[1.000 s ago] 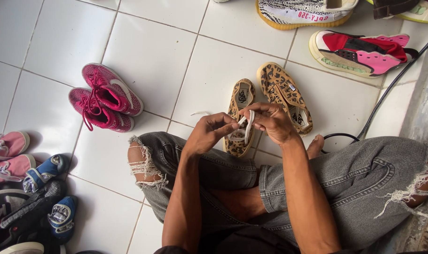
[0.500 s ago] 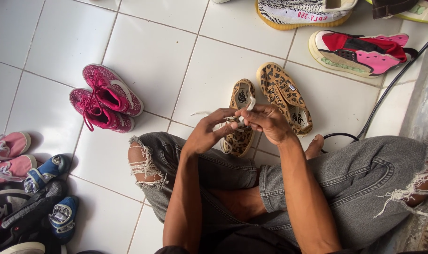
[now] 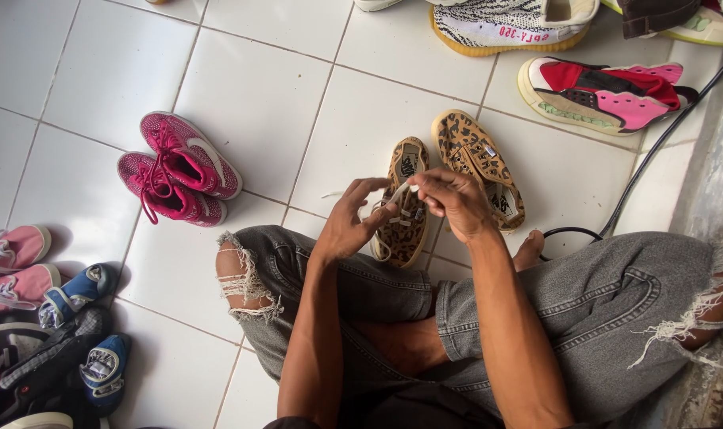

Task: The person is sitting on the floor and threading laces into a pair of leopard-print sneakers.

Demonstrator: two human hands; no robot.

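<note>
**White shoelace: held over leopard-print shoe, both hands engaged**

The white shoelace (image 3: 395, 193) is pinched between both hands, above the nearer leopard-print shoe (image 3: 405, 202), which lies on the tiled floor (image 3: 258, 103) just ahead of the seated person's crossed legs. The left hand (image 3: 353, 218) is curled with fingertips closed on the lace. The right hand (image 3: 453, 200) is clenched around its upper end. A loose tail of lace trails left of the left hand; further loops lie across the shoe's eyelets.

Handling assessment: the lace appears thin, light and limp; it will sag wherever unsupported and is best gripped close to its tip, between thumb and forefinger. The shoe looks like soft canvas on a flexible sole, light enough to shift under a pull. A steadying hold at the heel or sidewall would suit.

The second leopard-print shoe (image 3: 476, 163) lies just beside the first, to its right, unlaced so far as can be seen.

Surroundings: a pink pair of trainers (image 3: 179, 171) well apart to the left, a red-and-pink sneaker (image 3: 607, 91) toward the floor's far right, a black cable (image 3: 655, 151) near the right edge.
</note>
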